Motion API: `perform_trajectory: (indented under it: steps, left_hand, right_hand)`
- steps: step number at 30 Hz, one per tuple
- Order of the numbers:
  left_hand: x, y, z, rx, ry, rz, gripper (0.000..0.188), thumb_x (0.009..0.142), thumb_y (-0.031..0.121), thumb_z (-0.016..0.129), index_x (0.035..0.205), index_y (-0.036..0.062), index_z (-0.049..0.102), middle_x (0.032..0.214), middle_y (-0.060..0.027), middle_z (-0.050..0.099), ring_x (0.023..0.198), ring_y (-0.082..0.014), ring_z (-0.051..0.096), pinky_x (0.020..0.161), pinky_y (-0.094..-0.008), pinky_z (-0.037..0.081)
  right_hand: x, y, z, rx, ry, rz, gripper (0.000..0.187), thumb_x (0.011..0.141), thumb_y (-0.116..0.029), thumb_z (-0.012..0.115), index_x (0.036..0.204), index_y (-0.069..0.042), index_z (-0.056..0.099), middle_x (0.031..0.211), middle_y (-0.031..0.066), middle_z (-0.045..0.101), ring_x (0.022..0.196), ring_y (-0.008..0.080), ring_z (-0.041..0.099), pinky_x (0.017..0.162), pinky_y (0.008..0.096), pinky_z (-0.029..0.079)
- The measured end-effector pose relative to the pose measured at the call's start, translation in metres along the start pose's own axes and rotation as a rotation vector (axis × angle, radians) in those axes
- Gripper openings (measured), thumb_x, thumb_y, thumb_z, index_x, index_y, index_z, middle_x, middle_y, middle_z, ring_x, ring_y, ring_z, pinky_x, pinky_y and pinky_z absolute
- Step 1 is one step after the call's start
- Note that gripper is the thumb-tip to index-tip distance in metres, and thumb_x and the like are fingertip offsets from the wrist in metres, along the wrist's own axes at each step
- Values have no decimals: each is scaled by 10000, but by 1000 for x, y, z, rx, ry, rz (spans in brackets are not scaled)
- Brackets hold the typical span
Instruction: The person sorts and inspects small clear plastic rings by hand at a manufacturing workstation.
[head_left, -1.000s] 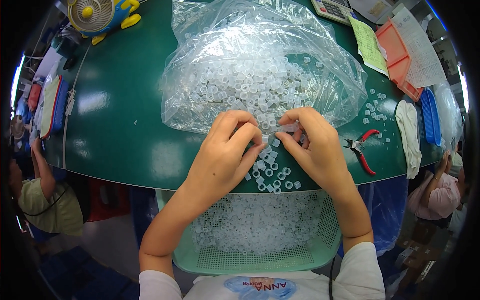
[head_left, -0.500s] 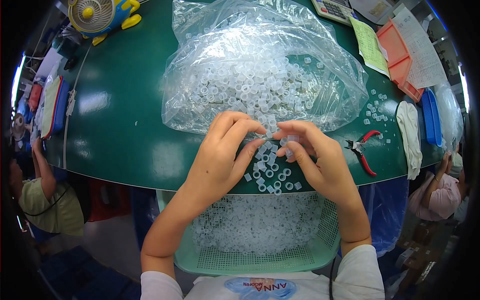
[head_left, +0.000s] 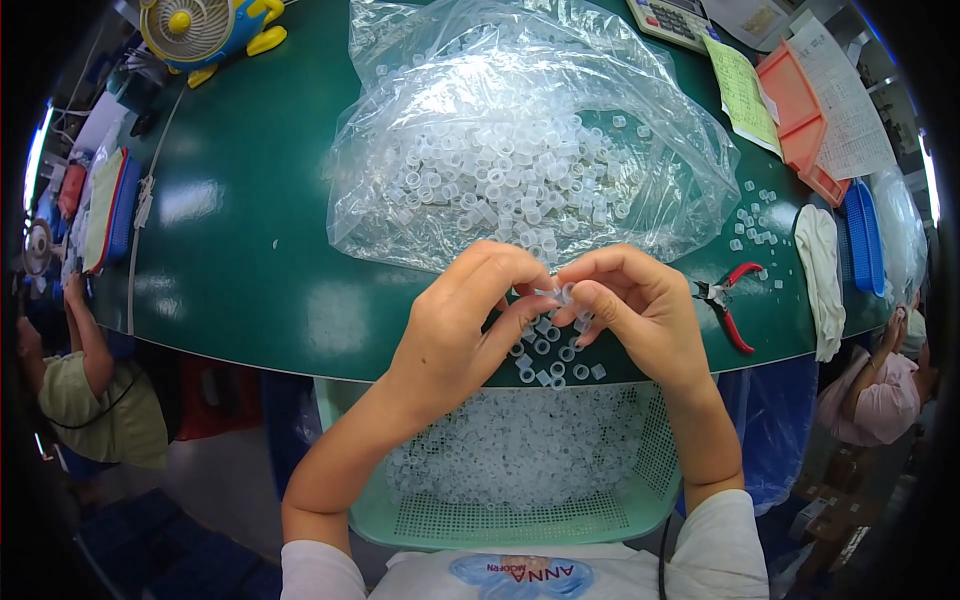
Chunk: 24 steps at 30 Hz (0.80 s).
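Observation:
My left hand [head_left: 462, 315] and my right hand [head_left: 635, 312] meet over the table's front part, fingertips almost touching. Small translucent plastic rings [head_left: 567, 293] sit between the right thumb and fingers. The left thumb and forefinger pinch what looks like another such ring, partly hidden by the fingers. Below the hands, several loose rings [head_left: 541, 347] lie near the table's front edge. Just beyond is a clear plastic bag [head_left: 680, 185], its mouth spread toward me, with a heap of the same rings [head_left: 500, 170] inside.
Under the table edge stands a green mesh basket [head_left: 450, 530] full of rings. Red-handled cutting pliers [head_left: 728, 305], a white glove [head_left: 820, 280] and scattered rings lie right. Farther off are a toy-like fan [head_left: 190, 30], a calculator [head_left: 675, 20] and an orange tray [head_left: 797, 110]. Other people sit at both sides.
My left hand has moved right and slightly nearer, its fingers closing in a pinch beside the right hand. The right hand still holds rings and has shifted slightly.

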<state>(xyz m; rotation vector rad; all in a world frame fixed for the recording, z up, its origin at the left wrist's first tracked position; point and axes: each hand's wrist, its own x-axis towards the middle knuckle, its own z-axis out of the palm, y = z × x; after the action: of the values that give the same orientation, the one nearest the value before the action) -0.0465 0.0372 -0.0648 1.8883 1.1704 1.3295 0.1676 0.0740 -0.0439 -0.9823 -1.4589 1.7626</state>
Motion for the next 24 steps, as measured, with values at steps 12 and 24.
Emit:
perform_trajectory:
  steps: [12, 24]
  left_hand:
    - [-5, 15, -22, 197, -226, -23, 183, 896, 7, 758, 1059, 39, 678, 1068, -90, 674, 1028, -289, 651, 906, -385, 528]
    - [10, -11, -18, 485, -39, 106, 234, 900, -47, 711, 1113, 29, 648, 1030, -120, 625, 968, -310, 633, 852, -377, 528]
  right_hand:
    - [-5, -11, 8, -682, -40, -309, 104, 970, -61, 717, 1041, -1, 670, 940, 106, 649, 776, 230, 648, 672, 328, 515]
    - [21, -11, 9, -818, 100, -356, 172, 930, -17, 735, 1095, -9, 685, 1028, 117, 671, 889, 239, 721, 710, 326, 568]
